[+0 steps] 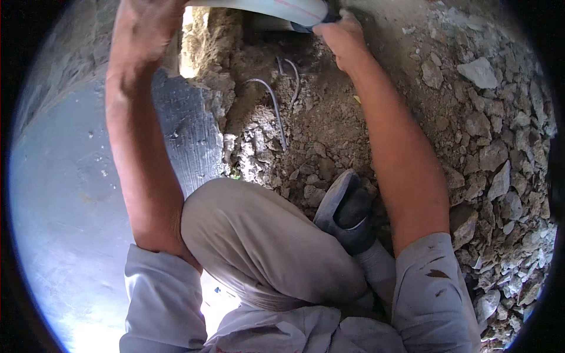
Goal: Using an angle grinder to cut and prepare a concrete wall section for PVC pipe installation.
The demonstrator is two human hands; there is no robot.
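Observation:
A white plastic pipe [282, 8] with a faint red line runs across the top of the head view, and its right end has a dark ring. My right hand [343, 36] is closed on that end, thumb and fingers against the dark ring. At the pipe's left end is my left hand [150, 20], blurred; its fingers are cut off by the upper edge, so their grip is hidden. Just below the pipe lies another pale tube-like piece [272, 23], partly in shadow, beside a dark hollow in the dirt.
Thin grey cables [274, 105] stick out of the soil between my arms. Broken stones and rubble [497, 156] are heaped on the right. A smooth grey slab [70, 194] with a ragged edge fills the left. My bent knee [253, 229] and dark shoe [353, 206] are close below.

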